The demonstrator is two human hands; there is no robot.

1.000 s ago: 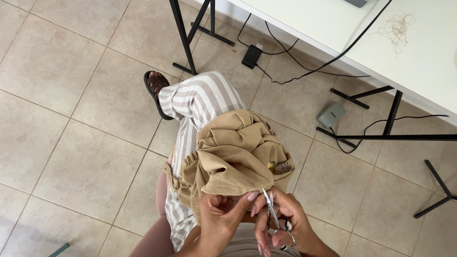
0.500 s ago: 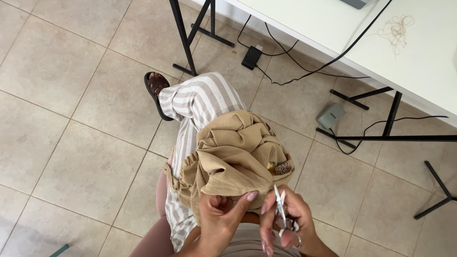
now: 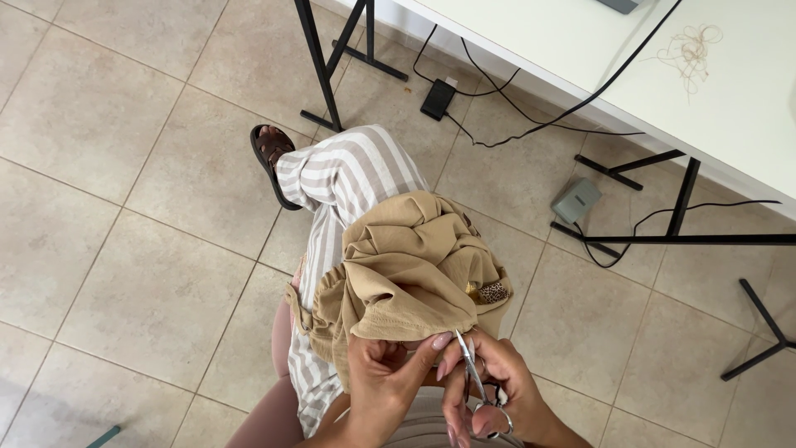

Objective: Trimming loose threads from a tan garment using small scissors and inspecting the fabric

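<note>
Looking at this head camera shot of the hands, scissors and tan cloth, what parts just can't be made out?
- Small metal scissors: the head view shows the blades, but the handles sit buried in the right hand.
- Crumpled tan fabric garment: folds hide its shape, and the left hand covers the hem.
- Both wrists: cut off by the bottom edge.
- Tangle of thread on the white table: too small to tell.

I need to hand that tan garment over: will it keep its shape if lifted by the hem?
Probably not. The tan garment lies bunched in soft folds over the lap, so it looks floppy and light. Where the left hand pinches the hem, it would likely drape and slide.
</note>
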